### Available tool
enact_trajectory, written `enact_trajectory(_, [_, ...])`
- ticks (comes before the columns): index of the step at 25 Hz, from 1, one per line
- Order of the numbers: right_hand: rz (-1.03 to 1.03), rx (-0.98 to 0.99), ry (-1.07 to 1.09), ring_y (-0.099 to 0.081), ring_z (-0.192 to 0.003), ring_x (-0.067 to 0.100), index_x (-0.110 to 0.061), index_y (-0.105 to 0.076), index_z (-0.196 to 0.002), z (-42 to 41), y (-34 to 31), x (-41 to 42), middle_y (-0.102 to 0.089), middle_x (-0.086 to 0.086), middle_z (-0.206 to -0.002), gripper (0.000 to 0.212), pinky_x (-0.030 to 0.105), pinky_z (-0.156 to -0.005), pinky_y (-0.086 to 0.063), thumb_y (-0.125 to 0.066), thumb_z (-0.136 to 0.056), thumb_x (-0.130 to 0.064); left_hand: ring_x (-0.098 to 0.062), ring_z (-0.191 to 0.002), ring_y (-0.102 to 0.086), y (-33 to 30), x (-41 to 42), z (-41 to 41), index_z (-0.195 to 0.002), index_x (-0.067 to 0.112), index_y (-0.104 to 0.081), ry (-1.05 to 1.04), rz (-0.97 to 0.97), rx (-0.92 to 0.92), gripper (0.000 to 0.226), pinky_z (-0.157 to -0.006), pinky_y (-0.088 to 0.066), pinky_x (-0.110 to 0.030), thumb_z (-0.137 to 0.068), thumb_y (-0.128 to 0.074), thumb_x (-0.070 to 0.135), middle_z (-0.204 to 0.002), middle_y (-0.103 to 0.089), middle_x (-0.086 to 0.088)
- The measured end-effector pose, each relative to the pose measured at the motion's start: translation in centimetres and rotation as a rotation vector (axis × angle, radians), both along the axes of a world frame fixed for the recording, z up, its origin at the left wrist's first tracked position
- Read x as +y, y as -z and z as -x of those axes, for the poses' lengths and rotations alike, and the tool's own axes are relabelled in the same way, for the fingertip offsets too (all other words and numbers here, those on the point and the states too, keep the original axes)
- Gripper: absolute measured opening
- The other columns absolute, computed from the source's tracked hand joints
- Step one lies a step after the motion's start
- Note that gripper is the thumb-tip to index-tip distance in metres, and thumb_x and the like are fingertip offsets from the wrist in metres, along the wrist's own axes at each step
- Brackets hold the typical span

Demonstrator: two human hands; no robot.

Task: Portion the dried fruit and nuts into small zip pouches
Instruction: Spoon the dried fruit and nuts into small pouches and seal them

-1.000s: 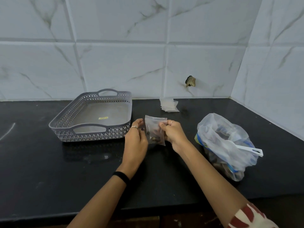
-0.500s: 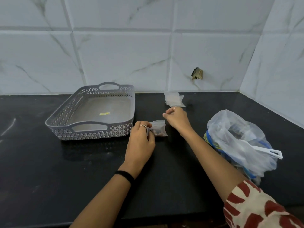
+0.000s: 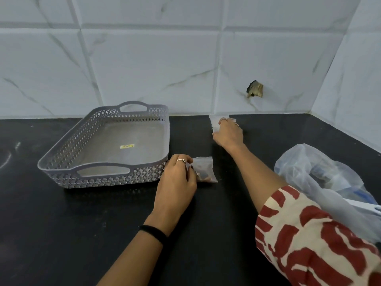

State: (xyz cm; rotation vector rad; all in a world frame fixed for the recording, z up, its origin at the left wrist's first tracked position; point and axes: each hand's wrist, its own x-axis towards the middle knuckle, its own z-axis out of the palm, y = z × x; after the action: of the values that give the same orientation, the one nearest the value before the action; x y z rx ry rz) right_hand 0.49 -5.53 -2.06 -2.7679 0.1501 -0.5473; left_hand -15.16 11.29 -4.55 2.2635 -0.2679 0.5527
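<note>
A small clear zip pouch (image 3: 206,169) with dark dried fruit and nuts inside lies on the black counter, just right of the grey basket. My left hand (image 3: 177,178) holds its left end, fingers curled over it. My right hand (image 3: 227,133) is stretched to the back of the counter and lies on the stack of empty zip pouches (image 3: 214,122) near the wall, covering most of it; whether it grips one I cannot tell. A big clear plastic bag (image 3: 321,174) of fruit and nuts sits at the right, with a white scoop handle (image 3: 367,207) sticking out.
A grey perforated basket (image 3: 103,178) with handles stands at the left, holding only a small yellow sticker. White tiled walls meet in a corner at the back right. A hole (image 3: 254,89) shows in the back wall tile.
The filled pouch went down from both hands onto the counter. My right hand let go of it and reached back to the stack of empty pouches. My left hand stayed on the pouch.
</note>
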Motion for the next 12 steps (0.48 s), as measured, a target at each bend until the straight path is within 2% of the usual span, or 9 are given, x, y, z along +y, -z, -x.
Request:
enact_trajectory(6, [0.007, 0.051, 0.056, -0.058, -0.106, 0.029, -0.008, -0.058, -0.112, -3.1, 0.2, 0.7, -0.064, 0.009, -0.111, 0.032, 0.039, -0.093, -0.039, -0.057, -0.089, -0.029, -0.008, -0.078, -0.052, 0.2, 0.0, -0.4, -0.110, 0.016, -0.058, 0.020, -0.020, -0.011, 0.017, -0.069, -0.048, -0.022, -0.094, -0.053, 0.014, -0.109, -0.053, 0.008])
enact_trajectory(9, [-0.035, 0.027, 0.098, -0.060, -0.099, 0.028, -0.008, -0.063, -0.099, -3.4, 0.6, 1.2, -0.067, 0.010, -0.102, 0.018, 0.036, -0.092, -0.036, -0.050, -0.092, -0.019, -0.007, -0.073, -0.049, 0.4, 0.0, -0.4, -0.108, 0.016, -0.059, 0.019, -0.032, -0.035, 0.016, -0.064, -0.043, -0.018, -0.094, -0.053, 0.014, -0.106, -0.053, 0.009])
enact_trajectory(12, [-0.027, -0.141, 0.115, -0.063, -0.091, 0.028, -0.007, -0.065, -0.094, -3.2, 0.1, 1.3, -0.069, 0.011, -0.094, 0.018, 0.035, -0.083, -0.043, -0.047, -0.092, -0.009, -0.007, -0.077, -0.052, 0.4, -0.1, -0.4, -0.108, 0.017, -0.058, 0.011, -0.039, -0.034, 0.016, -0.064, -0.045, -0.020, -0.094, -0.053, 0.014, -0.108, -0.053, 0.010])
